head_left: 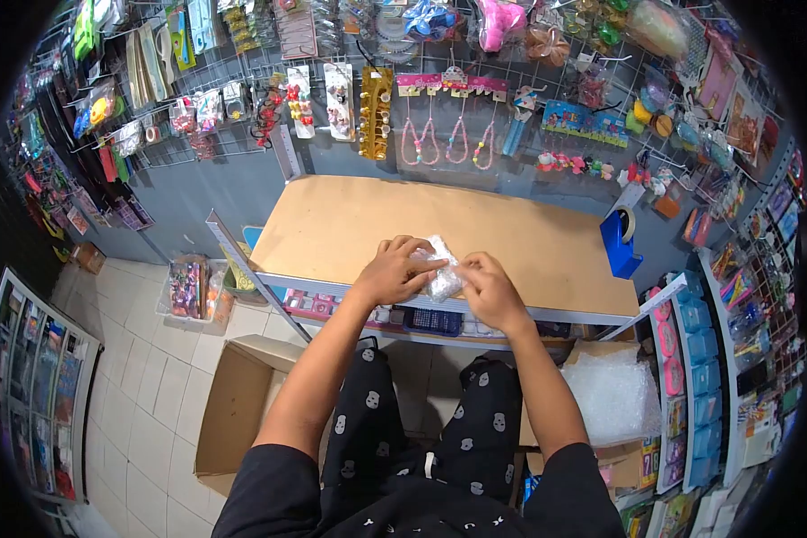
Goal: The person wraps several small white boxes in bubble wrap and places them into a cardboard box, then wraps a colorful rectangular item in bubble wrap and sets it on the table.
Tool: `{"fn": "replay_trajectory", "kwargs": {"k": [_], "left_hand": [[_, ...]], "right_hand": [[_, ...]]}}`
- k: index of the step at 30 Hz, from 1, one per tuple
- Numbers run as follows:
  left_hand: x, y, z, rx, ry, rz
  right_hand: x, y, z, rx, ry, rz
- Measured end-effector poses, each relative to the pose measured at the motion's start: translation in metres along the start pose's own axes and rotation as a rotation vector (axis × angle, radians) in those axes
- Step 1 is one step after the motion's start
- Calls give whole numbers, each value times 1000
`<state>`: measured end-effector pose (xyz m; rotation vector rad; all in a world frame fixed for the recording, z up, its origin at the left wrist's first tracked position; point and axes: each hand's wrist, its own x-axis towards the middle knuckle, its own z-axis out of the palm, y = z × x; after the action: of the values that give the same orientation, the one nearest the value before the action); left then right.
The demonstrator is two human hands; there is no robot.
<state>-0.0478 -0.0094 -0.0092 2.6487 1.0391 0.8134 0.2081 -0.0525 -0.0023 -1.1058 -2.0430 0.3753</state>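
At near edge of brown table [350, 224]: left hand [393, 272] and right hand [491, 289] both grip small clear-wrapped packet [440, 269], fingers closed on it from either side. Blue tape dispenser [619, 240] far right on table. Open cardboard box [238, 403] on floor, near left. Bubble wrap [611, 392] near right.

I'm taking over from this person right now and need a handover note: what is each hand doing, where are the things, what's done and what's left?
Left hand: fingers pressed over the packet, which is wrapped in bubble wrap, holding it on the table near the front edge.
Right hand: pinches the packet's right end.
Tape dispenser: untouched at the table's right edge.
Spare wrap: in a box, lower right.
Carton: open, on the floor to the left.
Done: the wrap is around the item.
Left: no tape can be made out on the packet, so it probably needs sealing.
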Motion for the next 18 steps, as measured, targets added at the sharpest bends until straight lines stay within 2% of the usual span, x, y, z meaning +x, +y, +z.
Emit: {"fn": "replay_trajectory", "kwargs": {"k": [1, 4, 7, 10, 13, 16, 18], "left_hand": [[0, 1, 1, -12, -1, -7], [0, -1, 0, -32, -4, -13], [-1, -2, -5, -28, -1, 15], [-3, -4, -4, -69, 49, 44], [-4, -12, -5, -260, 37, -32], [-4, -15, -2, -206, 120, -24], [-3, -12, -3, -192, 78, -19]], "right_hand": [[0, 4, -2, 85, 18, 64], [5, 12, -7, 323, 41, 80], [2, 10, -2, 111, -27, -121], [1, 15, 5, 30, -98, -147], [-3, 17, 7, -3, -107, -130], [-5, 20, 8, 63, -100, -109], [-5, 20, 8, 97, -72, -100]]}}
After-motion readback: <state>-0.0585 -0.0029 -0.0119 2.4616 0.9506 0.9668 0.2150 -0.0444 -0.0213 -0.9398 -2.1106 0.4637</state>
